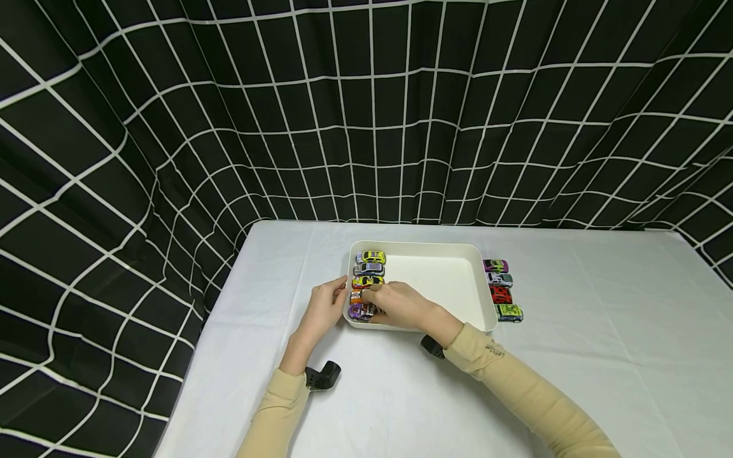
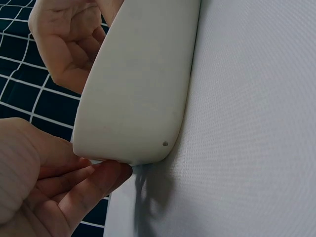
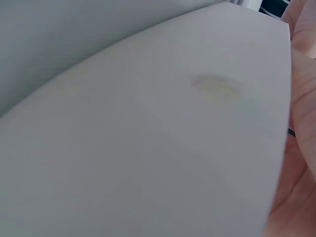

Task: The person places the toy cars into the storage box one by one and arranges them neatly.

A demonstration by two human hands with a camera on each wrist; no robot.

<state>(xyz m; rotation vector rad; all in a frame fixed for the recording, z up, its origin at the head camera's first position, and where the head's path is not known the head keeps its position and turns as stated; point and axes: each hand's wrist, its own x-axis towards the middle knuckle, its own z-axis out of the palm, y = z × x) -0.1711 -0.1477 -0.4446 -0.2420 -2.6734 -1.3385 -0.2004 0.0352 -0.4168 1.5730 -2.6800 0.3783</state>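
Head view, centre frame: the right hand (image 1: 397, 304) curls over small toy cars (image 1: 366, 289) lined along the left side of a white tray (image 1: 452, 249), seemingly pinching one; the left hand (image 1: 326, 304) lies relaxed against the tray's outer wall. Light, hard and smooth, the cars probably lift best pinched at the flanks.

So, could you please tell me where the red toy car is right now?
In the head view, the red toy car sits on the table outside the white tray, by its right wall, third in a row of four cars.
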